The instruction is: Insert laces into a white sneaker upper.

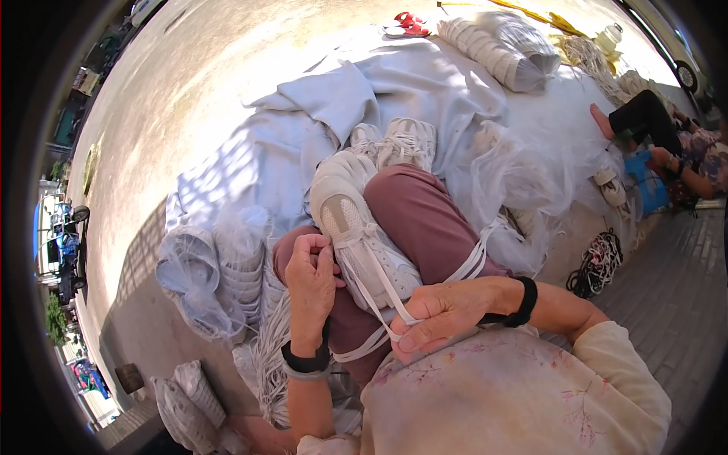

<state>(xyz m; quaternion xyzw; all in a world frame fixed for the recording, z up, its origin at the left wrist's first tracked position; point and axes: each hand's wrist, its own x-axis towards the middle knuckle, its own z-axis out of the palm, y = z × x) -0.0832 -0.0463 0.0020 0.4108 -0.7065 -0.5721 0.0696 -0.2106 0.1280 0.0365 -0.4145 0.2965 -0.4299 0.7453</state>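
Note:
A white and beige sneaker point(350, 220) lies on my lap between my knees, its toe pointing away from me. More white uppers are stacked just beyond its toe. My right hand point(440, 312) is closed on white shoelaces point(373, 267), which stretch taut from the sneaker's eyelets to my fingers. My left hand point(312, 273) is beside the sneaker's left edge with its fingers curled in; whatever they may pinch is hidden. Several loose white laces point(472, 262) hang over my right thigh. Two white laced shoes point(409, 145) sit beyond my knees.
Plastic-bagged white shoes point(189, 262) and a thick bundle of white laces point(274, 356) are at my left. A pale blue-grey sheet point(296, 114) covers the ground ahead. Rightward are clear plastic point(523, 167), tangled cords point(599, 265) and a seated person point(654, 129) beside a blue object.

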